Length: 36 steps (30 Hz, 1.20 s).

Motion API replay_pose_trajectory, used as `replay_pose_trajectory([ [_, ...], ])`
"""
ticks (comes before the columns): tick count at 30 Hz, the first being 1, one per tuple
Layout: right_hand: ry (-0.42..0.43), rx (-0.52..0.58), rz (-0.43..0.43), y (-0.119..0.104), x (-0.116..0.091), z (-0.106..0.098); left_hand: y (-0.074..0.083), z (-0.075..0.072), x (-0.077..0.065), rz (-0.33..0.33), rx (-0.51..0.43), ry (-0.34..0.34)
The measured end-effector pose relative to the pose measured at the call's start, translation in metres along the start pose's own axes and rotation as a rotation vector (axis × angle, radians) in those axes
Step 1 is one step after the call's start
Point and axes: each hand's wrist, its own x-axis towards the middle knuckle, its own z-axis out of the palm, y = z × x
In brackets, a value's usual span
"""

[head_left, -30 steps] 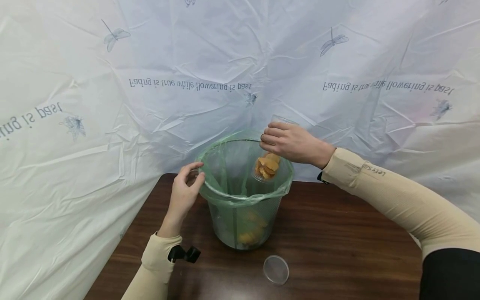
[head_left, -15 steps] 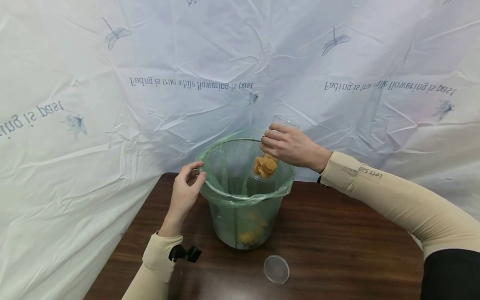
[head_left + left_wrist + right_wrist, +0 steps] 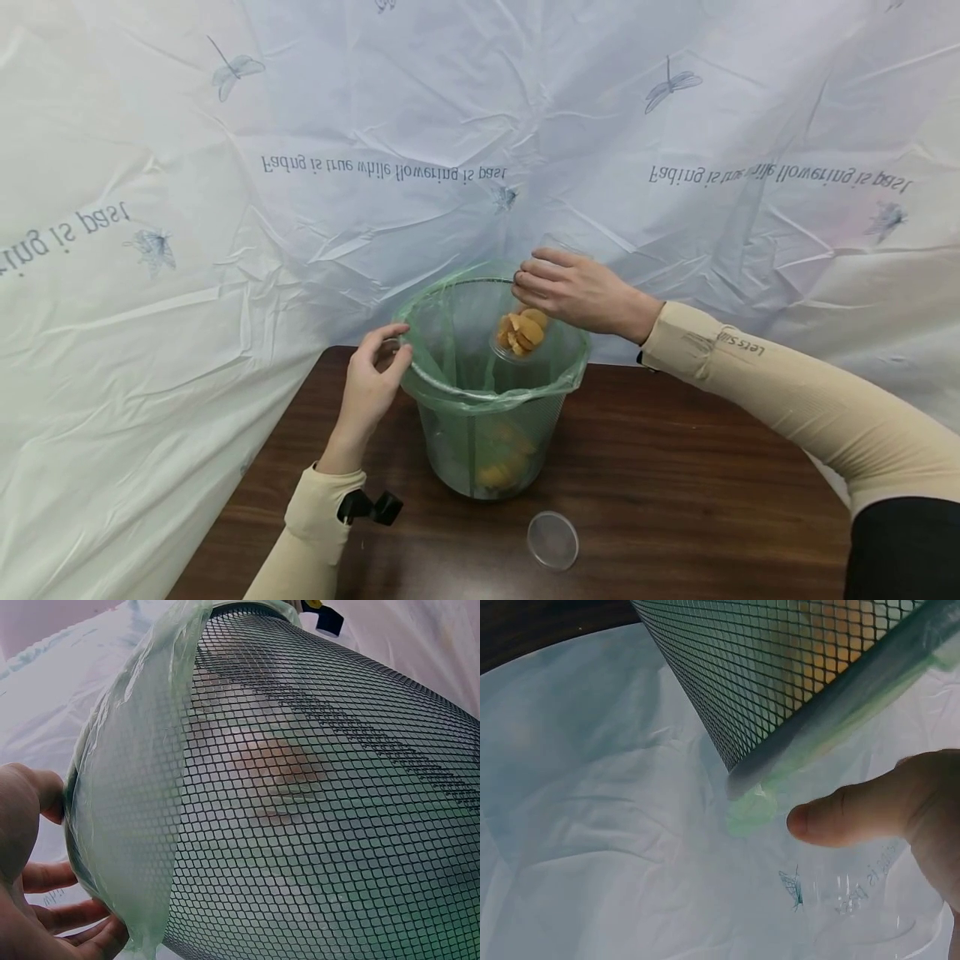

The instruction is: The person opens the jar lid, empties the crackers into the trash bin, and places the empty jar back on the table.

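Observation:
A mesh wastebasket (image 3: 442, 442) stands upright, lined with a thin green bag (image 3: 472, 403) folded over its rim. My left hand (image 3: 369, 379) pinches the lined rim at the left side, thumb and fingers on either side of it in the left wrist view. Over the basket's right side, my right hand (image 3: 581, 292) grips a clear plastic jar (image 3: 562, 245), tilted with its lower end inside the opening. Orange-brown chips (image 3: 523, 331) lie bunched at that low end. The right wrist view shows only my thumb (image 3: 847, 814) near the rim; the jar is barely visible there.
A round clear lid (image 3: 552, 540) lies flat on the dark wooden table (image 3: 675, 500) in front of the basket. Orange-yellow pieces (image 3: 498, 471) show through the mesh at the bottom. A white printed sheet (image 3: 375, 225) hangs behind and at the left.
My right hand has shifted slightly left with the jar, and its low end with the chips has swung left, farther over the basket. My left hand stays at the rim.

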Motion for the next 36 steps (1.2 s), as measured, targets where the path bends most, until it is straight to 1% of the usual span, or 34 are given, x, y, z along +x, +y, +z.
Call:
replay_pose_trajectory([
  [5, -0.018, -0.017, -0.028, 0.0007, 0.0018, -0.0018, -0.0001, 0.0001, 0.0003, -0.001, -0.01, 0.002],
  [13, -0.033, -0.023, -0.045, 0.0003, 0.0033, -0.0036, 0.0005, 0.0006, -0.0001, -0.005, -0.008, 0.0],
  [20, -0.029, -0.02, -0.075, -0.0026, 0.0055, -0.0027, 0.001, 0.0, -0.0014, -0.001, 0.001, -0.023],
  [29, -0.018, 0.031, -0.049, -0.0025, 0.0039, -0.0016, -0.0001, -0.0004, -0.0001, 0.001, 0.011, -0.025],
  [36, -0.034, 0.081, -0.026, -0.0022, 0.0003, 0.0008, 0.0004, -0.0002, 0.0003, -0.003, 0.015, -0.023],
])
